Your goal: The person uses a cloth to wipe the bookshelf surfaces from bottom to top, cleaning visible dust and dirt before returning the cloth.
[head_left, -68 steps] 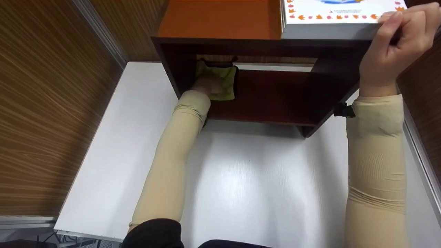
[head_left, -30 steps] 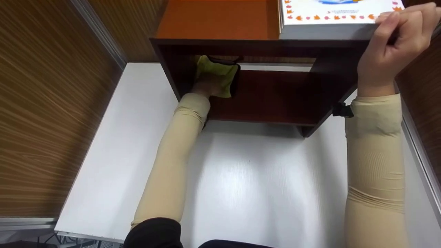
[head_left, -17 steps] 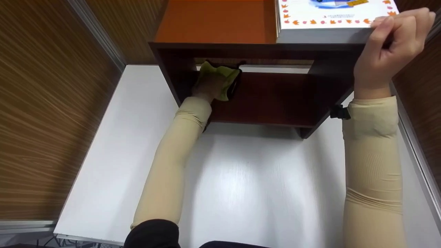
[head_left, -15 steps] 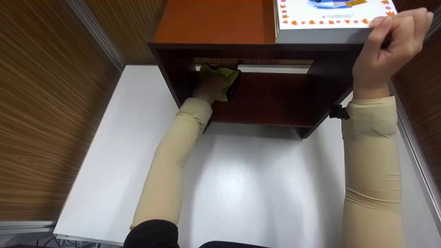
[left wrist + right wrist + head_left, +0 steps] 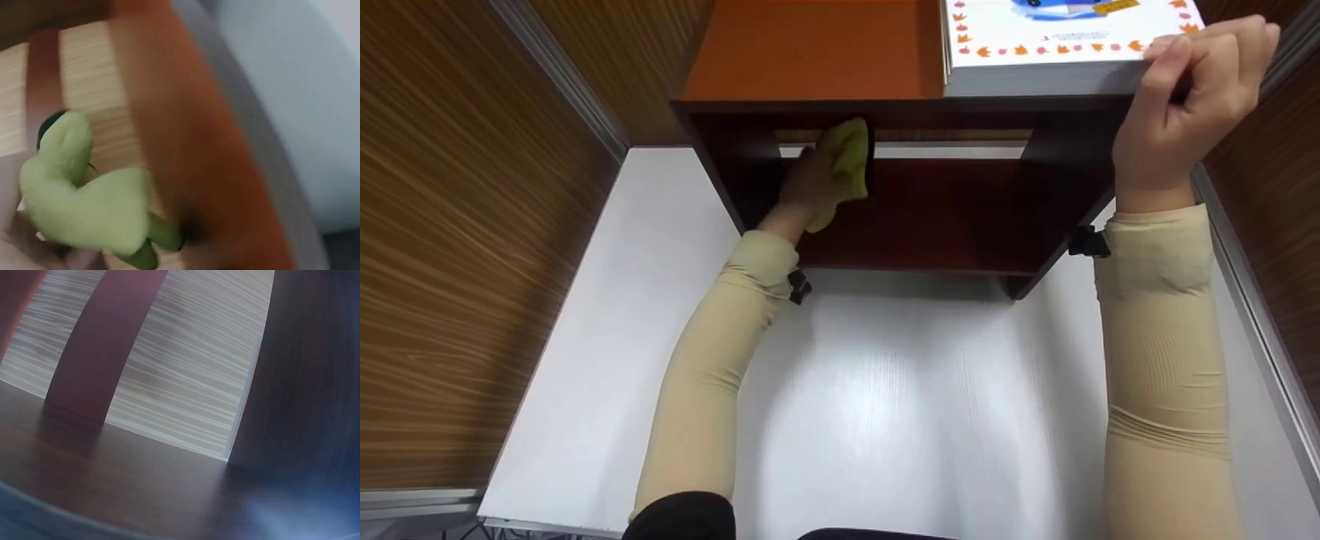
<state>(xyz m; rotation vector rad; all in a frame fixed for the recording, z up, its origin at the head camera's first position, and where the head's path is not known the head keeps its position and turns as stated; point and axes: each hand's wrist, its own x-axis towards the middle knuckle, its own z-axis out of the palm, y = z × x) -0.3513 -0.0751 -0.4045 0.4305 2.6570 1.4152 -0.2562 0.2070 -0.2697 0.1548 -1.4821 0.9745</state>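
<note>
A yellow-green cloth (image 5: 852, 161) with dark edging is bunched in my left hand (image 5: 808, 180), inside the lower compartment of a small dark-brown shelf (image 5: 945, 217), near its left side. The left wrist view shows the folded cloth (image 5: 95, 211) close to an orange-brown board (image 5: 180, 129), with part of my fingers (image 5: 22, 244) behind it. At the shelf's top right front corner my right hand (image 5: 1200, 105) grips with curled fingers, its fingertips overlapping the corner of a thick white book (image 5: 1057, 52). The right wrist view leaves that hand out.
The shelf stands on a white tabletop (image 5: 870, 405). Wood-grain panels (image 5: 457, 262) rise at the left, the back and the right. The shelf's orange upper board (image 5: 817, 52) lies left of the book. A dark wrist-camera mount (image 5: 799, 286) sits on the left sleeve.
My left hand has turned and lifted the cloth, which now stands upright near the compartment's back opening. The right hand keeps its grip while the whole view has shifted slightly.
</note>
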